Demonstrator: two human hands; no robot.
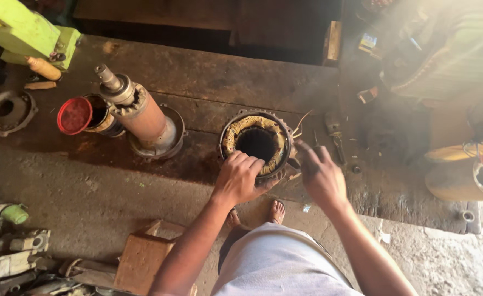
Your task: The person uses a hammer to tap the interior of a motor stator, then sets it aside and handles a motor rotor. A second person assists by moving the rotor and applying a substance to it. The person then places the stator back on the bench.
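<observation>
A round motor stator (256, 138) with yellowish windings around a dark bore stands upright on the wooden workbench (208, 77). My left hand (240, 178) rests on its near rim, fingers curled over the edge. My right hand (319, 172) hovers just right of the stator, blurred, fingers loosely spread; whether it pinches something I cannot tell. Thin wire ends (300, 123) stick out at the stator's right side.
A motor rotor with shaft (137, 112) stands in a housing left of the stator, beside a red-lidded can (75, 115). A green machine (24, 33) sits far left. Pliers (337, 143) lie to the right. A wooden block (142, 257) and tools lie on the floor.
</observation>
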